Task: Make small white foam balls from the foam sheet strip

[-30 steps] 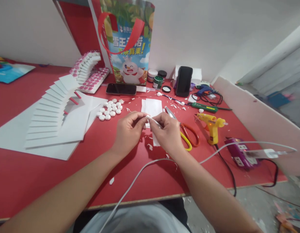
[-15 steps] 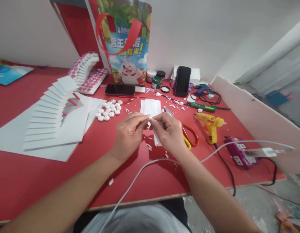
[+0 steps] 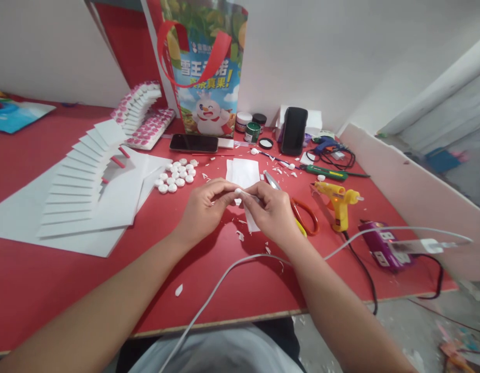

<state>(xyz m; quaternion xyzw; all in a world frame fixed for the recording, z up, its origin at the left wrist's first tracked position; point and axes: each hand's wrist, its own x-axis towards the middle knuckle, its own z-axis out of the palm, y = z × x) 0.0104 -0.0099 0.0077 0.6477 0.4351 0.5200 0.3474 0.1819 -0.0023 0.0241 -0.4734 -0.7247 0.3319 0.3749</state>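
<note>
White piece (image 3: 238, 191) sits pinched by the left hand (image 3: 202, 210) and right hand (image 3: 274, 211), each grip nearly closed.

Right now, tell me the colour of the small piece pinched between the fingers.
The small piece is white, best seen in the head view.

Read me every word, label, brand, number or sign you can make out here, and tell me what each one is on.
"雪王…诺": shopping bag, one character mostly hidden by the red handle.
"真果!": same bag, below; the characters before it are partly covered.
"B": white square on the purple box; its other square's mark is unclear.
Too small or blurred: the bag's upper logo line, the jar labels, the yellow glue gun's label.
</note>
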